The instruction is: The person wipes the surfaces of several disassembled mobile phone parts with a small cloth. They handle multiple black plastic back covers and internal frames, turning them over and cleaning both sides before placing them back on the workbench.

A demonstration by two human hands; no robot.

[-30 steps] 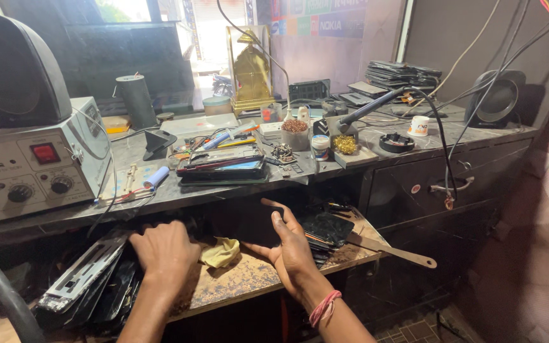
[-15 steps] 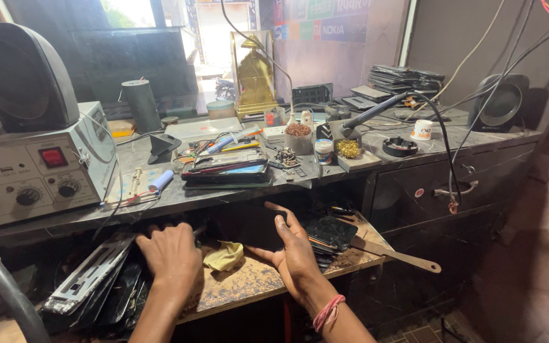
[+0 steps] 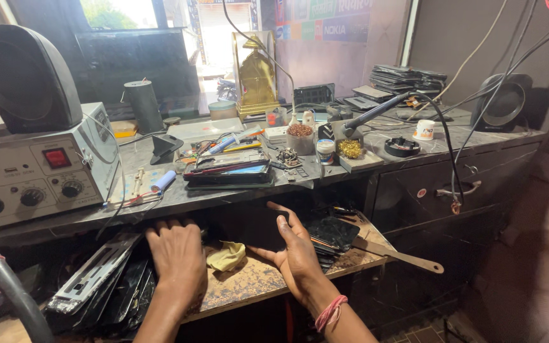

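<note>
Item: repair bench, lower pull-out shelf (image 3: pixel 268 282), worn and stained. Right hand (image 3: pixel 297 251): fingers curled round the edge of a dark flat phone-like slab (image 3: pixel 255 225), held upright above the shelf at about 12 o'clock from the wrist; thumb on the near side, fingertips over the top edge. Left hand (image 3: pixel 176 254): flat, fingers spread and pressed down at the shelf's left end, gripping nothing, just beside a pile of dark panels and a pale metal frame (image 3: pixel 93 279) at its 9 o'clock. Handling note, as judgement: the slab looks thin and smooth, so a grip by the edges with the left palm bracing the shelf seems the safe way to hold it; the loose parts close by could scratch a face laid flat. Yellow cloth (image 3: pixel 227 256) between the two hands. Dark cracked screen (image 3: pixel 332 234) and a flat wooden-handled blade (image 3: pixel 398 255) at 3 o'clock from the right hand. Containers on the upper counter (image 3: pixel 179 200): small cup (image 3: pixel 300 138) heaped with reddish-brown bits; holder (image 3: pixel 351 149) filled with brass-coloured wool; small white-capped jar (image 3: pixel 325 151), contents not visible; round black dish (image 3: pixel 403 147), contents unclear; lidded tub (image 3: pixel 223 110) further back, closed.
</note>
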